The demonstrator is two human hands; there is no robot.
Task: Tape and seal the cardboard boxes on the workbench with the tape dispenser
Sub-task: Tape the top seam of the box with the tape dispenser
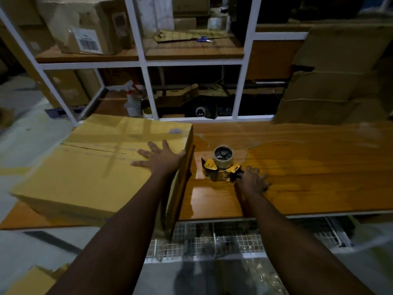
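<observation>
L hand (161,159) flat on box (85,177), tape dispenser (221,168) just beside R hand (253,181).

Pretty clearly a packing room or small warehouse. White metal racking (191,62) at 12 o'clock crammed with brown cartons (102,15), one at 11 wearing a barcode shipping label (88,41), plus flattened cardboard (331,86) stacked at 2. Wooden workbench (308,171) up front with a big box (85,167) at 9 and a tape dispenser (221,169) dead centre.
</observation>
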